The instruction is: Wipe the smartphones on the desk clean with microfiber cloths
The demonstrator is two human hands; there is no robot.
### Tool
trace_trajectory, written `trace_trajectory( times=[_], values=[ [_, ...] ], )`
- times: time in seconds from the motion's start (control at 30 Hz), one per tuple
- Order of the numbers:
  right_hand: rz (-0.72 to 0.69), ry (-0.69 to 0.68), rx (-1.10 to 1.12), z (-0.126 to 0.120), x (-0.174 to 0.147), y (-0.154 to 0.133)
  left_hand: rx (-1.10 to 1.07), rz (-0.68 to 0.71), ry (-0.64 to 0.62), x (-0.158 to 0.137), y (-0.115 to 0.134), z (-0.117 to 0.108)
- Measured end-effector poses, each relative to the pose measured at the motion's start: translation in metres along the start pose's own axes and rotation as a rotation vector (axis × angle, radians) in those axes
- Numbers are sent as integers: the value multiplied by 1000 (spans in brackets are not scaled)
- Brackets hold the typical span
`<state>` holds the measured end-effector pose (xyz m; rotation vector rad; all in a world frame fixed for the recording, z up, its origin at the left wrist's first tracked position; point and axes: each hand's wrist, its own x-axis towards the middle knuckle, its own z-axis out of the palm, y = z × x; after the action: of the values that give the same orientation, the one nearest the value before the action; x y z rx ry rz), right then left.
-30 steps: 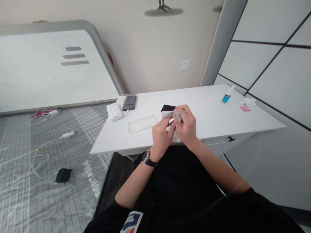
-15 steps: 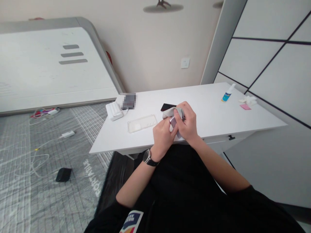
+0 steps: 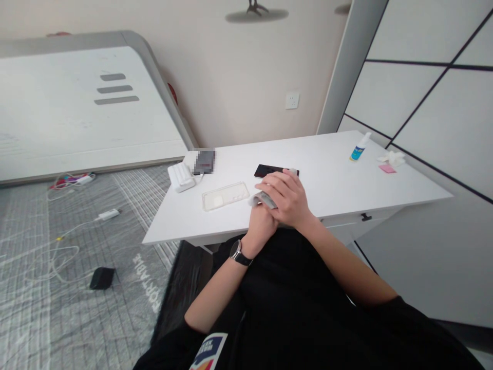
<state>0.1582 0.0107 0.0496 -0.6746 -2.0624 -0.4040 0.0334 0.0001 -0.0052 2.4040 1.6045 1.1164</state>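
My right hand [image 3: 288,198] lies over my left, its fingers bent over a light grey cloth [image 3: 257,198] and pressing it down. Part of the cloth curls out at the left of the fingers. Underneath, my left hand [image 3: 263,224] is closed, with its fingers mostly hidden; half a second ago a small lilac, shiny-edged object showed in it, now covered. Just beyond the hands a black phone-like slab [image 3: 268,170] rests flat on the white table [image 3: 327,169]. To the left of them lies a clear phone case [image 3: 227,196].
A white power bank or charger [image 3: 181,177] and a blurred dark object [image 3: 205,161] sit at the table's left end. Toward the right stand a spray bottle [image 3: 357,148], a pink slip [image 3: 387,168] and crumpled white tissue [image 3: 393,157]. Cables [image 3: 57,257] trail over the floor mat.
My right hand has turned over and spread its fingers across the cloth, covering the lilac object. The cloth has shifted down and left, uncovering more of the black slab.
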Motion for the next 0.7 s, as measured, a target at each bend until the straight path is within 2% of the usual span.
trace_trajectory(
  times=[0.1,0.17,0.23,0.37,0.4,0.5,0.57,0.7],
  values=[
    [231,41,13,-3,1,8,-2,20,-44,-2,-3,-1],
    [319,53,21,-8,4,9,-3,14,-61,-1,-3,-2],
    [284,23,47,-13,6,7,-3,5,-80,0,-3,-3],
    [98,-65,163,-19,11,8,2,-12,-110,3,-2,-4],
    [119,-71,171,-19,12,10,4,-20,-109,3,-2,-4],
    [324,-54,129,-19,13,12,4,-43,-107,2,-3,-4],
    [355,-48,110,-20,14,10,-6,-43,-118,1,-3,-5],
    [100,-117,173,-22,16,9,-29,-35,-146,1,-4,-6]
  ],
)
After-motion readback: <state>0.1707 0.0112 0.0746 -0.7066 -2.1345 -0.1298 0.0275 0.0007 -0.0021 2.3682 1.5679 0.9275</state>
